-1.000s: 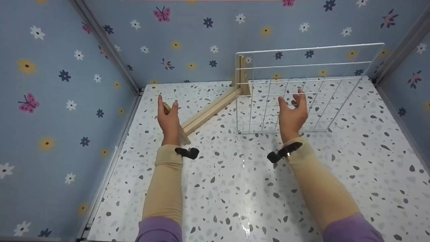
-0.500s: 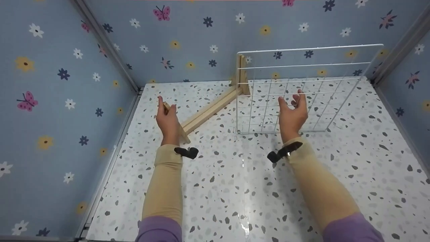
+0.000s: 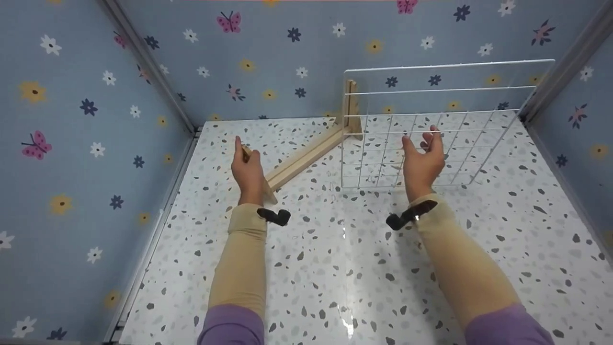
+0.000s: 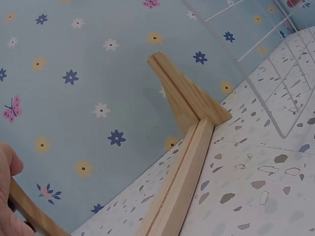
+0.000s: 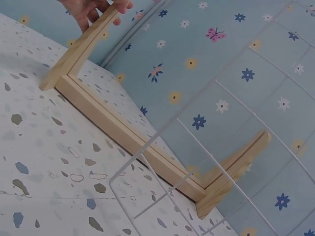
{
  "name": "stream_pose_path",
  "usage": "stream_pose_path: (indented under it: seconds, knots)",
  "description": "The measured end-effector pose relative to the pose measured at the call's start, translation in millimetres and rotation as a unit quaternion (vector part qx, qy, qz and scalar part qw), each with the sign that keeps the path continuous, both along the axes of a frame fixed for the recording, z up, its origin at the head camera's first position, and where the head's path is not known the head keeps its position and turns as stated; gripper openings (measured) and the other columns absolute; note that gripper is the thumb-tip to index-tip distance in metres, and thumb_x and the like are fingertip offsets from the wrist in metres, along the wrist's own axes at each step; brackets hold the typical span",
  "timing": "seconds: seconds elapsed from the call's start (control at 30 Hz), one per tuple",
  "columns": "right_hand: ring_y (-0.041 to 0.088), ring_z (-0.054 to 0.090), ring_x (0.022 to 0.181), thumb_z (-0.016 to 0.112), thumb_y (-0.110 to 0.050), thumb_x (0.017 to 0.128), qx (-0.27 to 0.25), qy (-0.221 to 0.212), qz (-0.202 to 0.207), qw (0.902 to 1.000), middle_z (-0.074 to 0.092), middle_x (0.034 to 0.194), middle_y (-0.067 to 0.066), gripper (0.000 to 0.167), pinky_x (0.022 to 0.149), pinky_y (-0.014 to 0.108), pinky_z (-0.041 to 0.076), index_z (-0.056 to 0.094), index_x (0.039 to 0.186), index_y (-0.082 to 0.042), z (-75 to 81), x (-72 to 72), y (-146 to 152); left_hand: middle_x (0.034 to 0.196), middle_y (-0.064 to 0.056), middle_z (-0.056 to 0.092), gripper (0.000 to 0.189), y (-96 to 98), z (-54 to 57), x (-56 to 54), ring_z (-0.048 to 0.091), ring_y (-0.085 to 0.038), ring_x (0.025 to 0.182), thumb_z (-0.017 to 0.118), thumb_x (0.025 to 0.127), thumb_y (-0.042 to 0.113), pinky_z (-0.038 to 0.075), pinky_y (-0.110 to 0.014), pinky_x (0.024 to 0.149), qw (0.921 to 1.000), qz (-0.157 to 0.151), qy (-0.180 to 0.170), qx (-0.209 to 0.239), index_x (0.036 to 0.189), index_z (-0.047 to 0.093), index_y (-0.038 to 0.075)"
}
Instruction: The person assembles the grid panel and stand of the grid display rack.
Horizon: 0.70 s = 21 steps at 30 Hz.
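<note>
A wooden stand, a crossbar (image 3: 309,158) with an upright at each end, sits on the speckled tabletop. My left hand (image 3: 248,172) grips the top of its near upright, and the right wrist view shows those fingers (image 5: 98,12) wrapped round that wood. A groove runs along the crossbar (image 4: 184,179) and up the far upright (image 4: 189,98). My right hand (image 3: 424,165) holds a white wire grid panel (image 3: 450,65), tilted, right of the stand. In the right wrist view the panel's edge (image 5: 178,118) crosses before the crossbar; the right hand is out of that view.
A blue flowered wall (image 3: 268,48) rises behind the table, with similar panels at left (image 3: 62,167) and right (image 3: 582,91). Metal posts (image 3: 158,67) mark the corners. Each wrist wears a dark strap with a small camera (image 3: 275,216).
My left hand and the wooden stand have shifted slightly to the right. The wire grid panel has moved a little right with my right hand. The head view has turned slightly.
</note>
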State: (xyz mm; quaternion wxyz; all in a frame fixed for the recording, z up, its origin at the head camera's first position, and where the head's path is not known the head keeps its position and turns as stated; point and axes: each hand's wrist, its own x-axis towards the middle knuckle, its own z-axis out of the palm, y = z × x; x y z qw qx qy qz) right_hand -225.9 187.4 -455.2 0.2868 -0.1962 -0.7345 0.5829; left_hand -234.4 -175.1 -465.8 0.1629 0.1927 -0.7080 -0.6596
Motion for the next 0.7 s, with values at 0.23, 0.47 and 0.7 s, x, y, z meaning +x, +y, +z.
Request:
stream_pose_path:
  seconds: [0.23,0.47,0.7]
  knots:
    - [0.015,0.051,0.118,0.079,-0.037,0.090,0.003,-0.011,-0.003,0.9999,0.059,0.136,-0.004,0.065,0.093,0.026,0.043,0.051,0.148,-0.025,10.5,2.6,9,0.165,-0.002,0.029,0.064,12.3,-0.6,-2.9,0.049,-0.016,0.101,0.053,0.105,0.016,0.041,-0.025,0.078,0.9999,-0.012,0.008,0.006,0.159,0.027,0.040]
    - [0.013,0.050,0.118,0.079,-0.035,0.091,-0.009,-0.015,-0.006,0.9998,0.059,0.136,-0.004,0.063,0.094,0.024,0.044,0.051,0.147,-0.027,23.2,0.9,15,0.164,-0.004,0.030,0.064,21.3,0.2,-3.9,0.049,-0.018,0.107,0.052,0.105,0.016,0.041,-0.026,0.077,0.9993,-0.032,0.017,-0.006,0.159,0.027,0.038]
    - [0.011,0.050,0.114,0.080,-0.035,0.090,-0.011,-0.012,-0.006,0.9998,0.059,0.136,-0.005,0.064,0.092,0.024,0.044,0.052,0.146,-0.028,35.4,-1.7,20,0.163,-0.006,0.033,0.064,33.6,0.4,-3.7,0.050,-0.015,0.090,0.053,0.105,0.014,0.042,-0.025,0.071,0.9983,-0.050,0.027,-0.010,0.160,0.028,0.035]
